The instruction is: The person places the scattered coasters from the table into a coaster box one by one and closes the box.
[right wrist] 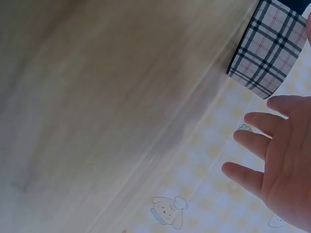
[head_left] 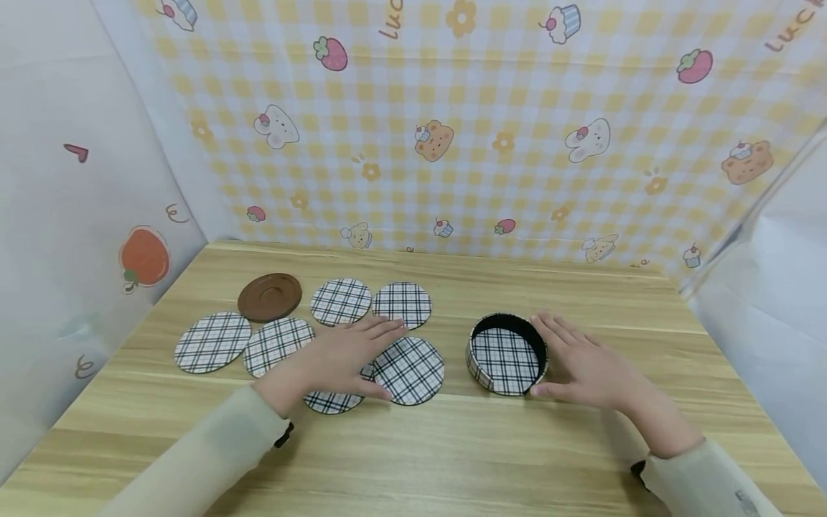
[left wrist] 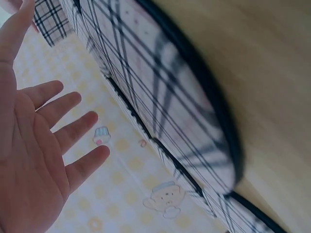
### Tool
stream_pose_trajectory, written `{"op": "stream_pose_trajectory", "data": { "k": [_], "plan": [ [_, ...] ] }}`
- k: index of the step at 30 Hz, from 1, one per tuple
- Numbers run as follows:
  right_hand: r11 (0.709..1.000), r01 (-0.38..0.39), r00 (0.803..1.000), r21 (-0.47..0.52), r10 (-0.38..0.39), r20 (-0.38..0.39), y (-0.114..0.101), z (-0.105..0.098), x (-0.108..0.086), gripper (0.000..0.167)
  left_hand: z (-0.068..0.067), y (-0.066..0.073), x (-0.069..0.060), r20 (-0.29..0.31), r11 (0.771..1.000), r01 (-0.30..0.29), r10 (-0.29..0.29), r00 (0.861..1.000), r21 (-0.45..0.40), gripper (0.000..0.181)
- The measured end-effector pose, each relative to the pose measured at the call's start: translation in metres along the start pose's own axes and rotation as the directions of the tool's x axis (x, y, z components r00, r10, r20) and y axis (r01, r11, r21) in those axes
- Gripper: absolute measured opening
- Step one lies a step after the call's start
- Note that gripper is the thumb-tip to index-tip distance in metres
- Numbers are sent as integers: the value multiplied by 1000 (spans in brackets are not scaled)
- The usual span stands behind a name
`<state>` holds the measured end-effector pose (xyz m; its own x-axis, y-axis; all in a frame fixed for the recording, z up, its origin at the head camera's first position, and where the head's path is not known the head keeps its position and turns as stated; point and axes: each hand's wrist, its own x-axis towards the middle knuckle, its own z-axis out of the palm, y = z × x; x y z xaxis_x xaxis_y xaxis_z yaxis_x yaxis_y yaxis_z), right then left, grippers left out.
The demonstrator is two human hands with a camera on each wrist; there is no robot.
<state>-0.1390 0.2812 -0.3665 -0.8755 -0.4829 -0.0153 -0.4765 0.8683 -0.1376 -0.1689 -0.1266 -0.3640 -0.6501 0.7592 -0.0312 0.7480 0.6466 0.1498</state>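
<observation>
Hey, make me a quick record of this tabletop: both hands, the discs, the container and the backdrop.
Left hand: over the plaid discs, fingers extended, holding nothing
Right hand: beside the round container, fingers extended; contact unclear
Plaid discs: six visible on the table, two partly hidden by the left hand or more
Brown disc: one, behind the plaid discs nearest the left edge
Container: open-topped, plaid outside, black inner wall
Backdrop: yellow-white checks, cartoon prints
</observation>
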Motion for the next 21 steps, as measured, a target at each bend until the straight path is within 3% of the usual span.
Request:
{"op": "stream_pose_trajectory", "data": {
  "k": [7, 12, 21],
  "plan": [
    [990, 46, 999, 137, -48, 11, 5, 2, 4, 111, 2, 6, 10, 32, 998, -61, 61, 998, -15, 99],
    [974, 38, 998, 225, -46, 30, 6, 2, 5, 113, 4, 9, 17, 84, 999, -50, 49, 995, 8, 101],
    [940, -15, 996, 341, -16, 87, 7, 5, 6, 113, 4, 11, 28, 165, 999, -21, 25, 986, -25, 101]
  ]
}}
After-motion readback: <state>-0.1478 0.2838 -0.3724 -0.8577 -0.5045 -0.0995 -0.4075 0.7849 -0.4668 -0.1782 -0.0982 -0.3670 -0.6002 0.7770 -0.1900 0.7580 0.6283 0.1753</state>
